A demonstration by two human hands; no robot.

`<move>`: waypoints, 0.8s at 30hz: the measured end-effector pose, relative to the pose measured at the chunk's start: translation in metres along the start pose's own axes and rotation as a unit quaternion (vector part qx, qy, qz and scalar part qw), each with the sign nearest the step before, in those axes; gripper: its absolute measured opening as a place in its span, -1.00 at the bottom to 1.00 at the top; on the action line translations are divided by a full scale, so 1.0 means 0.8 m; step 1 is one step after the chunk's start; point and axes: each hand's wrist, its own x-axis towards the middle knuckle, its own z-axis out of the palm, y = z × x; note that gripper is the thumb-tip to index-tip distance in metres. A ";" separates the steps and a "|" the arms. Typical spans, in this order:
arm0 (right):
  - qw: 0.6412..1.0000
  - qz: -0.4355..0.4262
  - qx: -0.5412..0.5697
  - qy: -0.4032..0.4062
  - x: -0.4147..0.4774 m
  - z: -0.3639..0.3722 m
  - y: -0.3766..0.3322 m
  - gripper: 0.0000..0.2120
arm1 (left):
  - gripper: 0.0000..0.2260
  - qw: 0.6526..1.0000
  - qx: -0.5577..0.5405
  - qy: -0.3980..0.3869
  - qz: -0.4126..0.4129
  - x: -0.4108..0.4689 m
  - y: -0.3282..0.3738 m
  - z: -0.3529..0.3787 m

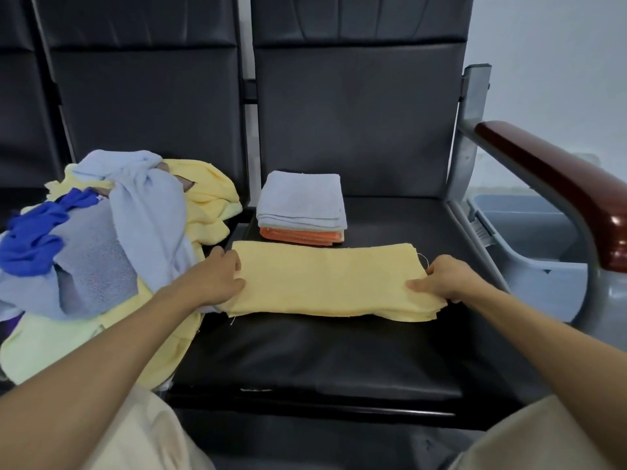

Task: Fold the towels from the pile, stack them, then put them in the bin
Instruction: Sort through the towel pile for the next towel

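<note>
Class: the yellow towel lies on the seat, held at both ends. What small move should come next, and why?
Probably carry the end held by the right hand over to the left hand, halving the yellow towel. It lies as a long strip, a hand gripping each end, and is much wider than the folded stack behind it.

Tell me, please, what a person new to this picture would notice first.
First comes the yellow towel, a long folded strip across the black seat, with the left hand holding its left end and the right hand pinching its right end. Next come the loose pile of towels on the seat to the left and the small folded stack, light blue over orange, just behind the strip.
</note>
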 end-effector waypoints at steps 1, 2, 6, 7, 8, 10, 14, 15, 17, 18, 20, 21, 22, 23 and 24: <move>1.000 -0.002 0.002 -0.005 0.001 0.002 -0.002 -0.61 | -0.59 0.999 0.024 -0.027 -0.031 0.002 0.003 0.002; 1.000 -0.004 0.011 -0.014 0.001 0.002 -0.005 -0.65 | -0.48 0.996 0.051 -0.046 -0.055 0.003 0.007 0.003; 0.987 -0.032 0.158 -0.028 -0.003 -0.007 -0.005 -0.78 | -0.32 0.987 0.095 -0.075 -0.105 0.006 0.019 0.003; 0.974 -0.036 0.222 -0.024 -0.005 -0.010 -0.005 -0.77 | -0.32 0.986 0.084 -0.086 -0.114 0.007 0.019 0.000; 0.958 -0.036 0.284 -0.025 -0.008 -0.012 -0.004 -0.77 | -0.34 0.986 0.064 -0.096 -0.117 0.007 0.019 -0.001; 0.927 -0.033 0.370 -0.046 -0.016 -0.017 -0.004 -0.85 | -0.40 0.989 0.022 -0.106 -0.105 0.007 0.021 -0.004; 0.917 -0.026 0.393 -0.063 -0.021 -0.023 0.006 -0.89 | -0.53 0.989 -0.120 -0.033 -0.075 0.013 0.029 -0.004; 0.918 -0.015 0.392 -0.056 -0.020 -0.024 0.009 -0.86 | -0.57 0.978 -0.192 -0.013 -0.074 0.015 0.030 -0.004; 0.919 0.011 0.390 -0.051 -0.017 -0.026 0.016 -0.83 | -0.67 0.926 -0.368 0.000 -0.087 0.015 0.031 -0.002; 0.917 0.025 0.394 -0.055 -0.016 -0.027 0.020 -0.83 | -0.73 0.890 -0.446 -0.007 -0.096 0.013 0.031 -0.003; 0.906 0.048 0.415 -0.068 -0.012 -0.032 0.027 -0.80 | -0.78 0.820 -0.559 -0.032 -0.115 0.007 0.029 -0.008; 0.894 0.058 0.438 -0.071 -0.009 -0.034 0.031 -0.78 | -0.79 0.794 -0.593 -0.050 -0.125 0.004 0.026 -0.012; 0.882 0.067 0.460 -0.071 -0.006 -0.037 0.034 -0.76 | -0.80 0.778 -0.609 -0.069 -0.136 0.002 0.022 -0.015; 0.878 0.074 0.468 -0.070 -0.004 -0.038 0.037 -0.76 | -0.81 0.780 -0.602 -0.087 -0.144 -0.002 0.020 -0.017; 0.885 0.082 0.453 -0.073 -0.003 -0.037 0.039 -0.76 | -0.81 0.796 -0.576 -0.106 -0.150 -0.005 0.018 -0.017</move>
